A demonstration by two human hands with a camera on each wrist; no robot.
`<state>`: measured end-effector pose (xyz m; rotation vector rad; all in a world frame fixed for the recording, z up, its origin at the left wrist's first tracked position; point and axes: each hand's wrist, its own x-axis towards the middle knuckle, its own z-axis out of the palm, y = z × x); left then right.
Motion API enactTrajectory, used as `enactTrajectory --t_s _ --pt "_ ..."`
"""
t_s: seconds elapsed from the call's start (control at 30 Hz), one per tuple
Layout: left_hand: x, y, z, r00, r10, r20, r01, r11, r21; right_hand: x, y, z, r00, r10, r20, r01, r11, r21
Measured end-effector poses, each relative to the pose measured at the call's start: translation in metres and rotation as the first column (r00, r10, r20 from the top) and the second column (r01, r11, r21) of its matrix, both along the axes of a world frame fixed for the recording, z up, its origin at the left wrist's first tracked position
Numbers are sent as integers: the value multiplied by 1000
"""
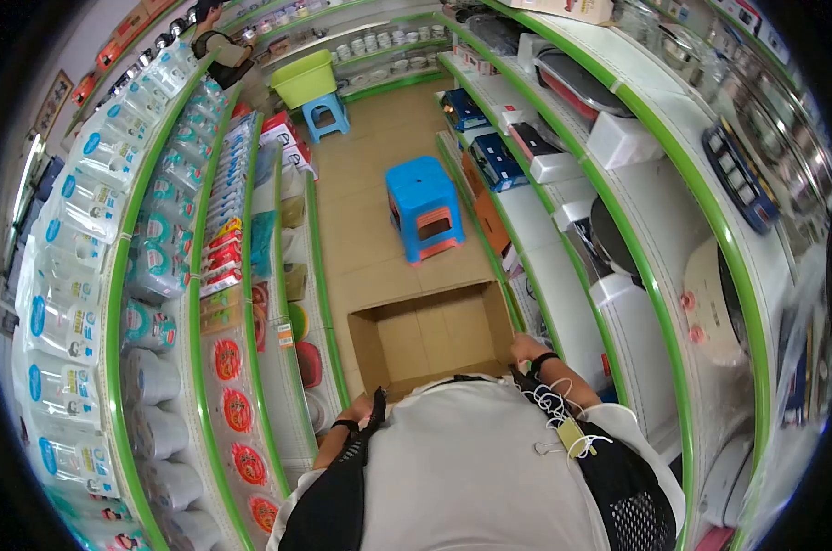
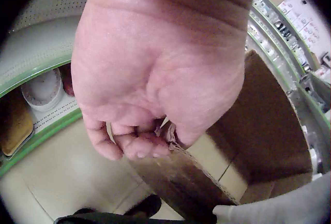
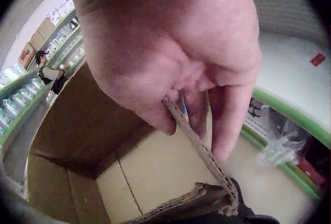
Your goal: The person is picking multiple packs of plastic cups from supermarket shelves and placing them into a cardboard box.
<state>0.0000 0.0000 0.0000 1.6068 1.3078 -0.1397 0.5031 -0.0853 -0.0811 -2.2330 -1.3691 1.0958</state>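
Green-edged shelving racks flank the aisle. Between them, an open-topped corrugated cardboard box sits just in front of the person's body; whether it touches the floor is unclear. Past its far wall is a blue plastic stool. The left hand curls fingers over the rim; the right hand pinches the opposite wall. Uneven pulling could tear the frayed rim, and sideways swinging could catch a shelf.

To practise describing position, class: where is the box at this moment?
In the head view, the box is about midway across, below centre, gripped by the left hand and right hand, with the nearer blue stool beyond it.
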Motion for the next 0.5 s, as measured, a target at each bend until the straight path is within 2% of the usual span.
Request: enactTrajectory --t_s 0.07,0.1,0.13,0.17,0.2,0.23,0.27,0.3,0.33,0.37,0.4,0.43,0.5 --pt "11 4 66 986 -75 145 50 984 173 -5 31 30 995 -67 -75 38 940 -339" --pt "58 20 60 968 -106 227 61 978 199 54 50 0 996 -53 -65 23 918 -396" --pt "70 63 47 978 -156 137 128 973 191 96 109 -47 973 229 7 -219 939 -266" --pt "62 82 22 980 -199 31 194 974 122 106 127 -79 872 484 76 -464 865 -191" --pt "39 72 -37 984 -178 16 176 979 101 101 130 -57 928 368 -67 -374 915 -152" --pt "27 96 -89 978 20 206 -11 999 -44 119 171 -72 920 387 -55 -391 911 -134" --pt "33 135 -125 906 247 345 -162 953 -257 140 178 -120 843 537 -24 -537 837 -105" --pt "42 136 -114 901 269 341 -178 945 -276 156 184 -147 742 671 16 -668 740 -79" --pt "62 150 -88 900 311 305 -245 940 -236 160 203 -144 703 688 180 -680 725 -114" --pt "79 151 -71 894 358 269 -309 928 -209 155 204 -123 690 703 170 -690 711 -139" --pt "88 149 -74 873 371 317 -314 925 -216 149 206 -91 900 428 79 -415 899 -138" --pt "87 158 -65 866 384 320 -327 919 -218 132 224 -65 996 90 -12 -91 986 -143" --pt "101 166 -57 840 460 288 -368 872 -322 140 245 -59 995 92 -31 -97 977 -189"
